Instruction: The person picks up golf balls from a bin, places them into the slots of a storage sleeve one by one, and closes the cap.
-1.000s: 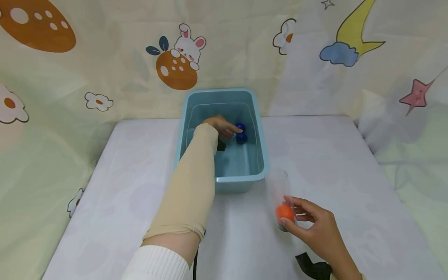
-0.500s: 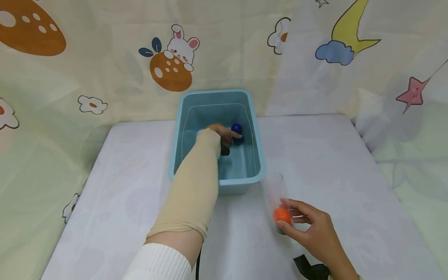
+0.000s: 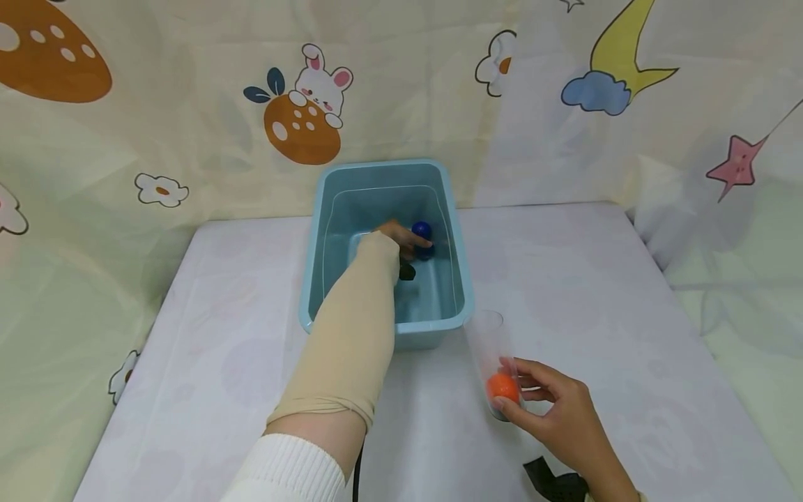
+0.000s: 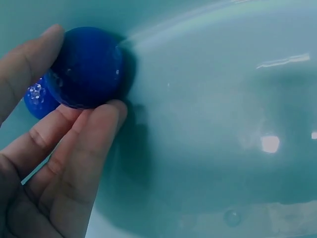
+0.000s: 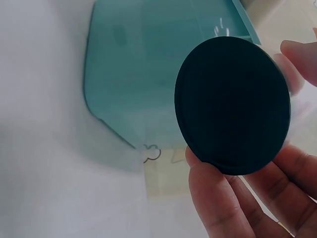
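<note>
Down inside the blue-green plastic tub [image 3: 461, 279], my left hand [image 3: 404, 238] holds a blue ball [image 4: 89, 67] between thumb and fingertips. A second blue ball [image 4: 39, 101] lies right beside it, partly covered by the held one in the left wrist view. Over the table in front of the tub, my right hand [image 3: 558, 411] grips a clear tube [image 3: 484, 338] low down, thumb on one side and fingers on the other. At the tube's lower end sits an orange ball [image 3: 502, 387]. The tube's round dark base [image 5: 233, 106] faces the right wrist camera.
A white-covered table [image 3: 596, 300] carries the tub near its back edge. Behind it hangs a cloth [image 3: 414, 84] printed with cartoons. A black strap [image 3: 558, 481] is at the right wrist, and a dark cable [image 3: 357, 474] runs beside the left forearm.
The head view has shifted slightly. My left hand has come slightly nearer within the tub, to the nearer blue ball. The right hand keeps its grip on the tube.
</note>
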`<state>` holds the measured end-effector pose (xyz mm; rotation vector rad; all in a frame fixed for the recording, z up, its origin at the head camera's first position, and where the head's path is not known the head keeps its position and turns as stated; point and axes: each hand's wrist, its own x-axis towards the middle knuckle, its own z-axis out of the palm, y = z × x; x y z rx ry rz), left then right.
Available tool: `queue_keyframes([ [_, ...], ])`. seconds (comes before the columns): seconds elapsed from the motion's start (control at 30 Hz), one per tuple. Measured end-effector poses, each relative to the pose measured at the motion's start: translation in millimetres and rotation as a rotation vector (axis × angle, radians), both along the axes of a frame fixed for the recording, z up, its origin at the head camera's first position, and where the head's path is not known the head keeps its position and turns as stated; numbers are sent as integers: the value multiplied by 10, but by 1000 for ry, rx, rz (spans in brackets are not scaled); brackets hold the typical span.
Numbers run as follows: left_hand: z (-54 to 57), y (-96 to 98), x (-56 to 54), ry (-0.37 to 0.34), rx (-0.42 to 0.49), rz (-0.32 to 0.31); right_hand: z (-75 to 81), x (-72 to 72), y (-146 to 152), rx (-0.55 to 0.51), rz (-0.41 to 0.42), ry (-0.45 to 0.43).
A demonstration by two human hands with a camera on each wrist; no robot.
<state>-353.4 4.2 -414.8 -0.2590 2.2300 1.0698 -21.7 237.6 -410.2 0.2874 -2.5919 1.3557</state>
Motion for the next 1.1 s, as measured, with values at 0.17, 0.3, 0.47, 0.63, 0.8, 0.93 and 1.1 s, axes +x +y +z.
queue_keyframes([
  [0.17, 20, -42, 16, 0, -9, -11, -1, 20, -21, 0, -3, -7],
  [0.3, 58, -76, 44, -13, -25, 1, -7, 39, -36, -9, 0, -5],
  [0.47, 155, -121, 86, -28, -70, -3, -18, 47, -45, -21, 8, 6],
  [0.63, 276, -186, 108, -50, -109, -19, -23, 47, -52, -27, 11, 12],
  [0.8, 551, -219, 131, -129, -140, -55, -8, 49, -53, -25, 12, 18],
  [0.93, 723, -192, 64, -188, -201, -118, 2, 57, -52, -26, 7, 12],
  [1.1, 862, -119, -25, -195, -300, -243, -1, 66, -51, -31, 7, 12],
])
